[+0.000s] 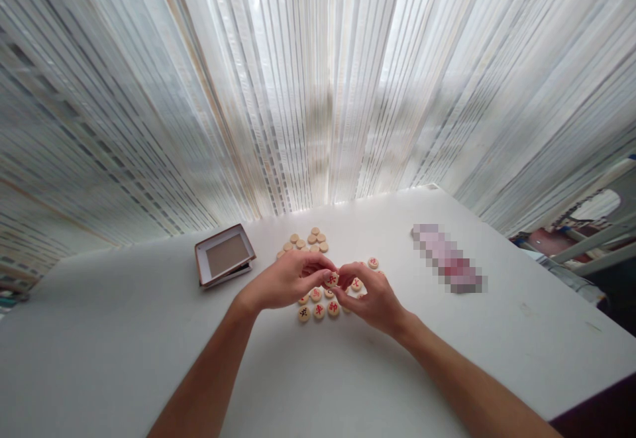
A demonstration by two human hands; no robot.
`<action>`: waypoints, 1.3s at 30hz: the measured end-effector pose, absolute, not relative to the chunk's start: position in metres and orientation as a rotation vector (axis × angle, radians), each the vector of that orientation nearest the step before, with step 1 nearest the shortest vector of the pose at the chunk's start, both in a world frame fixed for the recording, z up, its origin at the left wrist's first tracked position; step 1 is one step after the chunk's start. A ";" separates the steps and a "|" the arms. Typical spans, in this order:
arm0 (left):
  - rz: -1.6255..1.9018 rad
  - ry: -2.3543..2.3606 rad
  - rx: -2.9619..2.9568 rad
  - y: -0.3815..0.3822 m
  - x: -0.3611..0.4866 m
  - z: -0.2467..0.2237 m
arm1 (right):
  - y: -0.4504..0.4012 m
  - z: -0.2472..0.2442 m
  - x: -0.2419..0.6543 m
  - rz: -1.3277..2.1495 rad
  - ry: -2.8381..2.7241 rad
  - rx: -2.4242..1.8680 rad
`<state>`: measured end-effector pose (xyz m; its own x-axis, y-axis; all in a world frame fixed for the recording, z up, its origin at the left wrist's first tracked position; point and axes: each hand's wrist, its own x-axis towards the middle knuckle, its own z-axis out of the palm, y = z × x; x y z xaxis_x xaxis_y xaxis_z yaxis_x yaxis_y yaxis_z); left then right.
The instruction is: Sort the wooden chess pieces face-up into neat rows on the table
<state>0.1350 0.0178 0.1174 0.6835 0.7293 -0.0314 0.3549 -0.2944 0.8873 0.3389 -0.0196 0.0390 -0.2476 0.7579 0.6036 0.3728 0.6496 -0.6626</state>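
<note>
Over the middle of the table, a round xiangqi piece (331,280) with a red character is tilted up between my two hands. My left hand (288,277) grips it from the left with thumb and fingers. From the right, the curled thumb and forefinger of my right hand (370,295) close on its edge. Below the hands, several face-up pieces lie in rough rows, among them a black-marked piece (304,313) and a red-marked piece (333,309). Beyond my left hand is a group of blank-side-up pieces (301,244). My hands cover part of the layout.
An open shallow box (226,252) stands on the white table (124,332) at the back left, over another box part. A blurred pinkish object (447,259) lies to the right. Striped curtains (318,93) hang along the far edge. A rack (591,232) stands beyond the right edge.
</note>
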 end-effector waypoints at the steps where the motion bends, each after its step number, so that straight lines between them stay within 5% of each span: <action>1: 0.472 0.843 1.906 0.017 0.135 0.118 | -0.020 0.039 0.339 0.484 -1.855 -0.892; 39: 0.473 1.081 2.103 0.027 0.129 0.098 | -0.017 0.047 0.345 0.427 -1.916 -0.978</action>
<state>0.1294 0.0274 0.0975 0.5820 0.8132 -0.0003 0.5513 -0.3942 0.7353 0.3451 -0.0167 0.0475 -0.2678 0.7751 0.5723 0.4586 0.6249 -0.6318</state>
